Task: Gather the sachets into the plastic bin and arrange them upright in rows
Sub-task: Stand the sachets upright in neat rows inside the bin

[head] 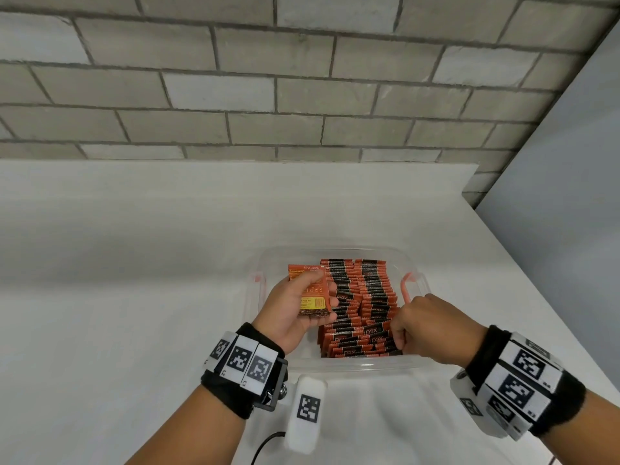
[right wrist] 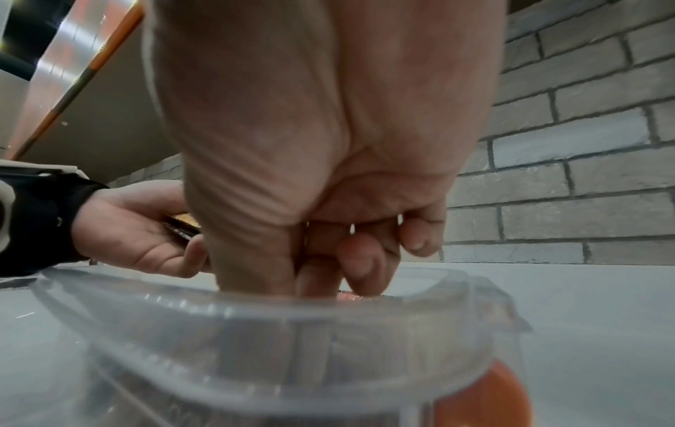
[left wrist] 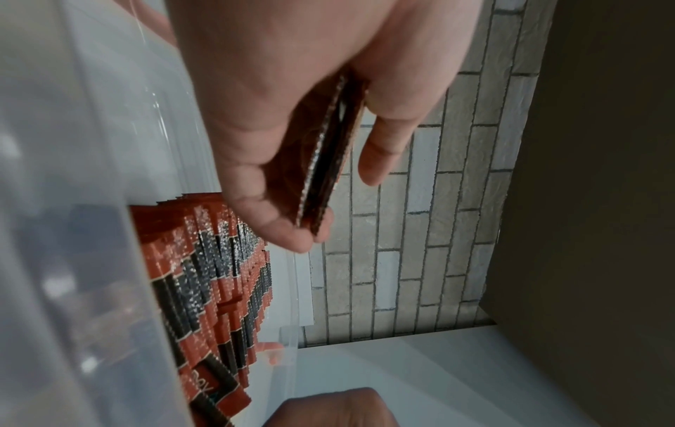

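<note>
Head view shows a clear plastic bin on the white tabletop, filled on its right and middle with orange-and-black sachets standing upright in packed rows. Over the bin's left side, the left hand grips a small stack of sachets between thumb and fingers, held above the rows and just left of them. At the near right of the bin, the right hand has its fingers curled down onto the tops of the standing sachets; whether it pinches one I cannot tell. A brick wall rises beyond the tabletop's far edge.
</note>
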Motion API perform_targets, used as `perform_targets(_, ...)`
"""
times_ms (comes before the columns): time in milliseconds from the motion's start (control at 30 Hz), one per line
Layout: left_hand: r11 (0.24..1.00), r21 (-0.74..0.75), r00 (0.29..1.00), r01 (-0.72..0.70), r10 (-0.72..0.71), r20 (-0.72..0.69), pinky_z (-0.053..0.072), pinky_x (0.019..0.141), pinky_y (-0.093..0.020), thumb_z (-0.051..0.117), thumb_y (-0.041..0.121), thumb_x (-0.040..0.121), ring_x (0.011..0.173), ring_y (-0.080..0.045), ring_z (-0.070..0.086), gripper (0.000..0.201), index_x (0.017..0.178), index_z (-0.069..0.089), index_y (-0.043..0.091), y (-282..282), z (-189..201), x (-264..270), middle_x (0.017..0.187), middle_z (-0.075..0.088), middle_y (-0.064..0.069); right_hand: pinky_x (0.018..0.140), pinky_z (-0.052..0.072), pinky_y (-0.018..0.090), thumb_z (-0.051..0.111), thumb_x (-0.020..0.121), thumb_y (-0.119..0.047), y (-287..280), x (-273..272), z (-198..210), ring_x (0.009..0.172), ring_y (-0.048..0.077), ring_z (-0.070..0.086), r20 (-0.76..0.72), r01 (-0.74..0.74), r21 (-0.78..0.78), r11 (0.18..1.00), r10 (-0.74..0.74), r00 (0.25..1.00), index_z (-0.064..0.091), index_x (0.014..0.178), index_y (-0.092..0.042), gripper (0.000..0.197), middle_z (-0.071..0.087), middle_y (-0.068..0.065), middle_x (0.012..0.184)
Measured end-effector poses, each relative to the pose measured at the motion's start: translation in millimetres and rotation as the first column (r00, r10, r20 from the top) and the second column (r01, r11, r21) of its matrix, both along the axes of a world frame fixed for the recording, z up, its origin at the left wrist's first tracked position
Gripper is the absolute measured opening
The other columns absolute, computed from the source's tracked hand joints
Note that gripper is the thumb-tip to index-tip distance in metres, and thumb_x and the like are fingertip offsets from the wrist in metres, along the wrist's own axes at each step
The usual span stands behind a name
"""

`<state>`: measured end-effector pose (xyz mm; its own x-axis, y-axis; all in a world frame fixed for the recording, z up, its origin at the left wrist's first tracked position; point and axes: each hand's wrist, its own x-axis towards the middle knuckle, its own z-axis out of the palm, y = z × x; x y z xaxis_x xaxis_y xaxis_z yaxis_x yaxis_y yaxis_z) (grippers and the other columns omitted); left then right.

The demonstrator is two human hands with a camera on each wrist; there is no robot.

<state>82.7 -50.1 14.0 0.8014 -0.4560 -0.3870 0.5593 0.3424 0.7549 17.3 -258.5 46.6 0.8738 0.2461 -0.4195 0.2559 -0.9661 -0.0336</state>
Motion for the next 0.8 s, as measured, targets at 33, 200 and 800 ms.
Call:
perform_targets(33,1.000,-0.005,1.000,0.002,-0.002,-0.006,0.055,0.061,-0.035,0.057,0.021,0.091,0.066,-0.019,0.064,0.015,0.099,0.061,0.009,0,1,0,0.083,0.069,-0.010,0.071,0.040,0.015,0.061,0.085,-0.016,0,0,-1,0.078,0.005,0.060,-0.001,0.006,0.004,1.000,-0.006,1.000,0.071,0.087,-0.024,0.013,0.070,-0.012,0.089)
perform_targets(200,0.999,-0.052,0.999,-0.006,0.003,-0.048,0.057,0.061,-0.036,0.050,0.017,0.095,0.067,-0.023,0.065,0.019,0.104,0.058,0.003,2,3,0,0.085,0.068,-0.015,0.070,0.045,0.015,0.063,0.084,-0.015,-3,1,-4,0.071,0.002,0.056,-0.032,0.033,0.057,0.998,-0.031,0.999,0.070,0.085,-0.023,0.011,0.061,-0.017,0.076)
perform_targets(800,0.983,0.036,0.974,0.178,-0.182,0.137,0.059,0.067,-0.036,0.064,0.035,0.080,0.085,-0.022,0.069,0.039,0.111,0.064,0.011,-1,16,-7,0.095,0.070,-0.010,0.061,0.043,0.010,0.071,0.083,-0.021,35,27,30,0.066,-0.002,0.055,0.156,0.151,0.730,0.666,-0.378,0.912,0.056,0.090,-0.033,0.021,0.061,-0.011,0.081)
